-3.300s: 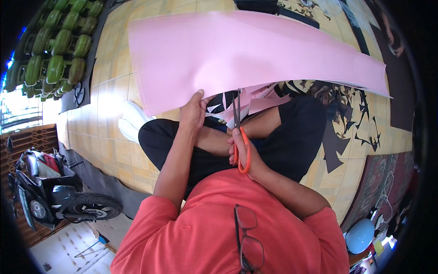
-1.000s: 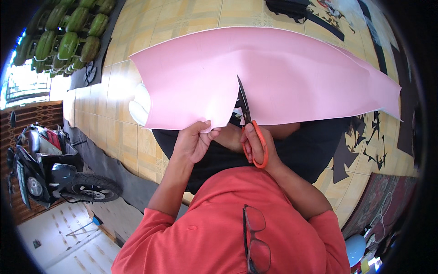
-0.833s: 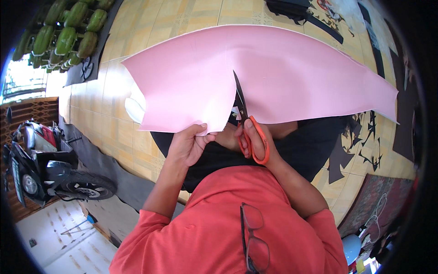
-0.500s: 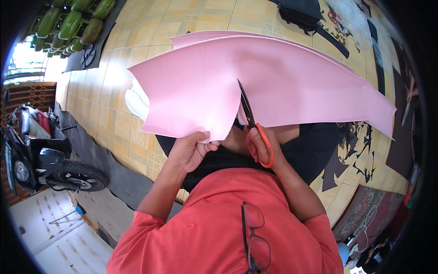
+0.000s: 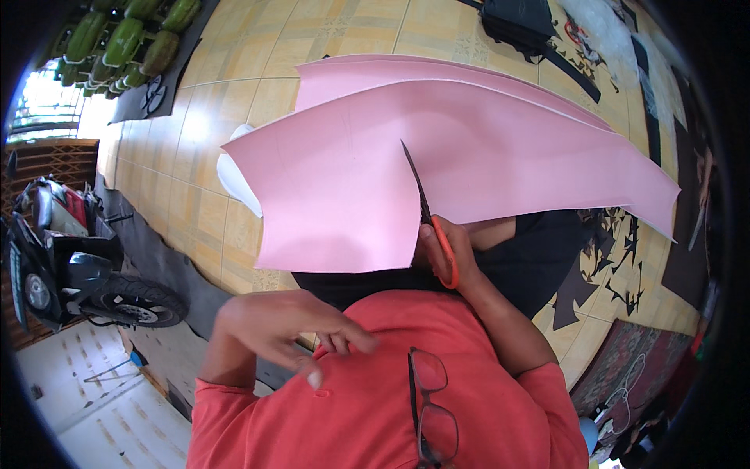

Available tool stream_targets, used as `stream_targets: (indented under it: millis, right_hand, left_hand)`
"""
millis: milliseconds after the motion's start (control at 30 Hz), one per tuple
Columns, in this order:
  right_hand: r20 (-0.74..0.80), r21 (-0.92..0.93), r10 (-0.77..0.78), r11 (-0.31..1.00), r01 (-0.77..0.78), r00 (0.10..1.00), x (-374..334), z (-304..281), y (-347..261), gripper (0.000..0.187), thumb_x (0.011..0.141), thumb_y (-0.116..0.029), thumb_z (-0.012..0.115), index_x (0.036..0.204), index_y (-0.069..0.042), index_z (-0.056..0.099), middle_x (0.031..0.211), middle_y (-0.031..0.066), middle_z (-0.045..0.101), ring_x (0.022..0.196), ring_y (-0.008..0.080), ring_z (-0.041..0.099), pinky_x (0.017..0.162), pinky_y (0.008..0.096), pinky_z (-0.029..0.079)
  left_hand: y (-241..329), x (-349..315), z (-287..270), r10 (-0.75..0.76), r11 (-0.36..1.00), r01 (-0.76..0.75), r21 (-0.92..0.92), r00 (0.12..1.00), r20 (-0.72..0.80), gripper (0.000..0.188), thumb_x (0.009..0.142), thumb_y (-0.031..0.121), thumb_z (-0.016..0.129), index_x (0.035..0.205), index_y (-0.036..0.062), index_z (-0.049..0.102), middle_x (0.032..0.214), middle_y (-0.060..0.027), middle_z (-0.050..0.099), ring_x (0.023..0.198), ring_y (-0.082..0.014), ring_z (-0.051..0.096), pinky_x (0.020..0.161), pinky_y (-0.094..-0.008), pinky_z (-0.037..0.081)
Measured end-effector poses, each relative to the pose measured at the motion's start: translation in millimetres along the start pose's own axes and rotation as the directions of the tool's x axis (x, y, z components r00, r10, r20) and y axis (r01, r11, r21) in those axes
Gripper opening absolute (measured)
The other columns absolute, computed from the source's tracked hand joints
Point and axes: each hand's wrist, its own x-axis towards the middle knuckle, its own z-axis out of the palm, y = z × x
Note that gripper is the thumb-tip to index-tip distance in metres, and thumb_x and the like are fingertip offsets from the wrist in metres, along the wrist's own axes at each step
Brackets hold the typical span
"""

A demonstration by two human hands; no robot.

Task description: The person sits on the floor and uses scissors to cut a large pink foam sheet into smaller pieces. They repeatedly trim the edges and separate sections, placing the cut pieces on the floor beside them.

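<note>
A large pink sheet (image 5: 336, 184) spreads over my lap, bowed upward, with another pink layer behind its far edge. From its near edge a cut runs inward, and the scissors (image 5: 445, 248) sit in that cut, dark blades pointing away and orange handles toward me. My right hand (image 5: 466, 262) grips the handles. My left hand (image 5: 291, 327) is off the sheet, bent in front of my red shirt with fingers apart, slightly blurred, holding nothing. Glasses (image 5: 433, 402) hang from the shirt front.
Dark offcuts (image 5: 574, 293) lie on the tiled floor at the right. A black bag (image 5: 516, 27) sits far right, near clear plastic (image 5: 601, 35). At left stands a motorcycle (image 5: 86, 266); green gas cylinders (image 5: 125, 43) fill the far left corner. Something white (image 5: 237, 184) shows beside the sheet.
My left hand has let go of the sheet's near edge and drawn back toward my shirt. The left flap now lies lower and closer to me. The scissors have turned slightly.
</note>
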Motion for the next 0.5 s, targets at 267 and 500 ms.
stream_targets:
  millis: [267, 500]
  right_hand:
    - [0.102, 0.118, 0.037, 0.992, -0.050, 0.994, -25.0, -8.4, -4.0, 0.032, 0.098, -0.025, 0.049, 0.078, -0.001, 0.052, 0.057, 0.0032, 0.049, 0.048, 0.0109, 0.045, 0.046, 0.0279, 0.037]
    - [0.231, 0.498, 0.019, 0.857, -0.135, 0.973, -57.4, -37.1, -0.6, 0.045, 0.098, -0.044, 0.043, 0.086, -0.002, 0.055, 0.059, 0.0019, 0.050, 0.043, 0.0083, 0.046, 0.041, 0.0222, 0.037]
  left_hand:
    - [38.9, 63.1, -119.6, 0.144, 0.310, 0.651, 0.693, 0.689, -0.711, 0.068, 0.078, 0.040, 0.076, 0.127, -0.0005, 0.054, 0.123, -0.0195, 0.060, 0.109, -0.0315, 0.059, 0.097, -0.0354, 0.044]
    - [-9.8, 67.4, -150.0, -0.318, 0.918, 0.393, 0.055, 0.811, -0.491, 0.056, 0.087, 0.011, 0.065, 0.138, -0.0014, 0.044, 0.122, -0.0109, 0.061, 0.111, -0.0178, 0.057, 0.097, -0.0315, 0.045]
